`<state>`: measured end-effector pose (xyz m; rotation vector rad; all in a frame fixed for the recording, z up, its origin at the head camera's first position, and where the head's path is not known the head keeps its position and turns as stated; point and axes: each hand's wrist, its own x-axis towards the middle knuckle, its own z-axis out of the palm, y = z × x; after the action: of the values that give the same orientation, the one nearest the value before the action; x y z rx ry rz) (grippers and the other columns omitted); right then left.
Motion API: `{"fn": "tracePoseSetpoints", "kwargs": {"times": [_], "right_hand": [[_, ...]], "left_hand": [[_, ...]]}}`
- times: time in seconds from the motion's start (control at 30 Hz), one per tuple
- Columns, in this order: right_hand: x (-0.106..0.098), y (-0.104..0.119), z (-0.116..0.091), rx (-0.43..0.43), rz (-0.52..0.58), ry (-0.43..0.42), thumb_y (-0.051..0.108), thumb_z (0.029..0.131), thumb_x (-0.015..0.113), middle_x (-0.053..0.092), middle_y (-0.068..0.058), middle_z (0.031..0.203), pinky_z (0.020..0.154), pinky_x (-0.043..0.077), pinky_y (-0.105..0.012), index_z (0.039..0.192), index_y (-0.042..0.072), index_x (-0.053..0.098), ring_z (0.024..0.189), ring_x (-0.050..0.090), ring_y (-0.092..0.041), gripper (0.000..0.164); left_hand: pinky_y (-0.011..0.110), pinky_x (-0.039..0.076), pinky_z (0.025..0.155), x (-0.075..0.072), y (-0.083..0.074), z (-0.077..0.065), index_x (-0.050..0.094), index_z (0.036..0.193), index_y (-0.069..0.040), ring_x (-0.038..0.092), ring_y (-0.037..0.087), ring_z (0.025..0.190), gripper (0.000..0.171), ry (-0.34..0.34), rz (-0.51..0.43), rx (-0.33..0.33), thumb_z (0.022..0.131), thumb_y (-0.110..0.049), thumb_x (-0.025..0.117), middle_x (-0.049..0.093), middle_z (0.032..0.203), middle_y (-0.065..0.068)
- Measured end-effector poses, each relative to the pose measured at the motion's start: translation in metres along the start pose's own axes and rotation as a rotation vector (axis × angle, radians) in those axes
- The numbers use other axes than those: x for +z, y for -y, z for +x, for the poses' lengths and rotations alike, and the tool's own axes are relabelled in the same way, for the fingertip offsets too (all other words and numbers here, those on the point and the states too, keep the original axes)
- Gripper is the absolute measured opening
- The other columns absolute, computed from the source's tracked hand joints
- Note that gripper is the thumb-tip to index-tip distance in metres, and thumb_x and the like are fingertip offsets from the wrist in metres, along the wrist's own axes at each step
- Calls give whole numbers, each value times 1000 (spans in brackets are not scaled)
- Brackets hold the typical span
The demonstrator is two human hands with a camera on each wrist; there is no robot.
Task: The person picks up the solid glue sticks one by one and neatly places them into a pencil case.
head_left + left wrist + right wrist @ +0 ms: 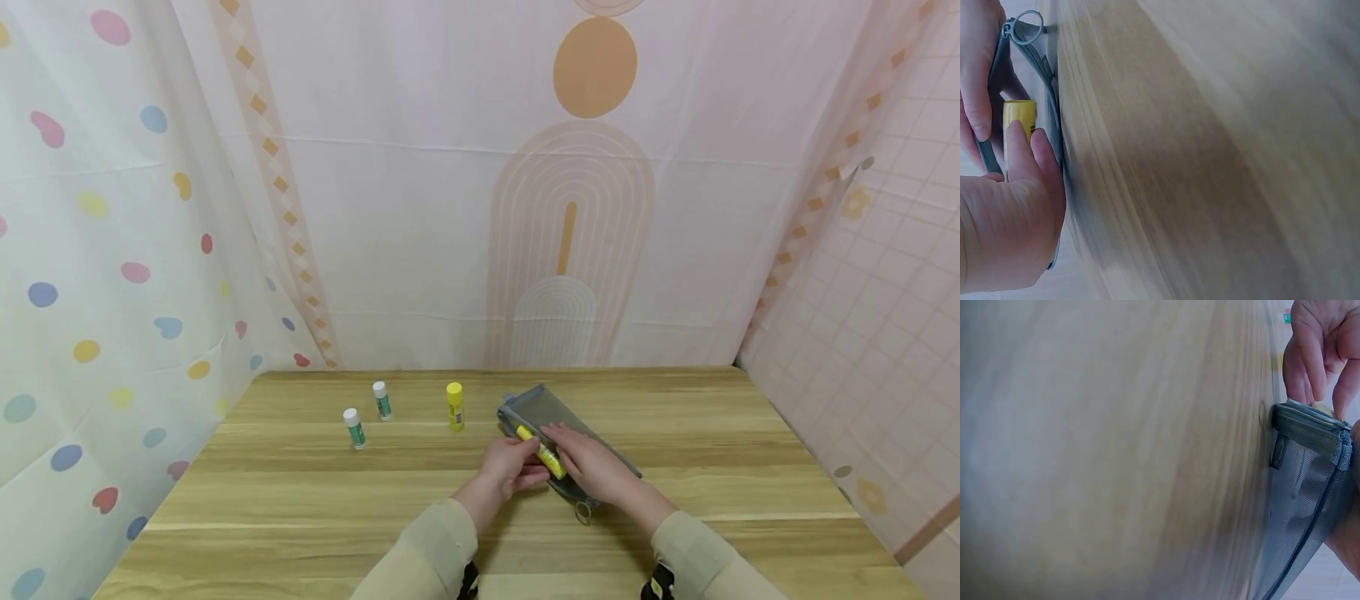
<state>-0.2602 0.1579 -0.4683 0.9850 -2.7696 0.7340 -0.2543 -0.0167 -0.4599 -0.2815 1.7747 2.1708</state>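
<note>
My left hand [501, 471] pinches a yellow glue stick [553, 463] between thumb and fingers at the unzipped mouth of a grey mesh zip pouch [546, 408]. The pouch lies slantwise on the table. My right hand [597, 468] lies across its upper side and grips the upper edge of the opening, partly hidden by the pouch. In the left wrist view, the end of the glue stick [1019, 111] shows between the two parted zip edges. A ring pull [582, 512] hangs at the near corner.
Another yellow glue stick [456, 407] stands left of the pouch. Farther left stand two green glue sticks with white caps, one at the back [382, 401] and one nearer [354, 429]. Patterned curtains [420, 250] rise behind the wooden table [300, 508] and at both sides.
</note>
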Motion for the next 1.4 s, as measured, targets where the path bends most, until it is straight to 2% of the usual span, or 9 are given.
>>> {"fn": "tracePoseSetpoints", "kwargs": {"times": [0.27,0.77,0.87,1.1,1.23,1.4], "right_hand": [[0,-1,2,-14,7,-25,2,102,48,53,-26,138,105,41,-54,140,-4,50,129,48,-43,39],[-1,-1,2,-28,0,-30,0,101,49,53,-26,137,104,42,-54,139,-4,50,128,49,-43,38],[-1,-1,2,-38,-4,-36,0,101,49,54,-26,137,104,42,-54,138,-5,51,127,50,-43,38],[-1,-1,2,-36,-2,-38,0,101,50,54,-26,137,104,42,-54,138,-5,51,127,50,-43,38],[-1,-1,2,-26,-2,-30,0,101,50,54,-26,137,104,41,-54,139,-4,50,128,49,-43,38],[-1,-1,3,-27,-2,-31,0,101,50,54,-25,138,105,41,-54,139,-4,50,128,49,-42,39]], "left_hand": [[34,60,72,-2,-2,-1,47,130,18,71,25,81,40,8,25,43,102,-9,51,64,107,29],[39,60,74,-1,-4,-9,44,134,18,69,31,91,43,14,32,58,101,-8,53,64,111,28],[38,61,73,-1,-5,-11,45,134,16,70,30,89,42,5,30,65,101,-8,54,65,110,27],[31,60,66,-4,-7,-13,55,123,8,66,14,75,31,-37,66,97,98,-9,60,70,100,18],[26,57,61,-8,-10,-13,60,118,7,64,13,74,27,-59,119,133,96,-10,62,71,96,15],[26,54,62,-11,-12,-12,63,112,8,64,14,74,23,-97,171,198,96,-9,63,71,90,10]]}}
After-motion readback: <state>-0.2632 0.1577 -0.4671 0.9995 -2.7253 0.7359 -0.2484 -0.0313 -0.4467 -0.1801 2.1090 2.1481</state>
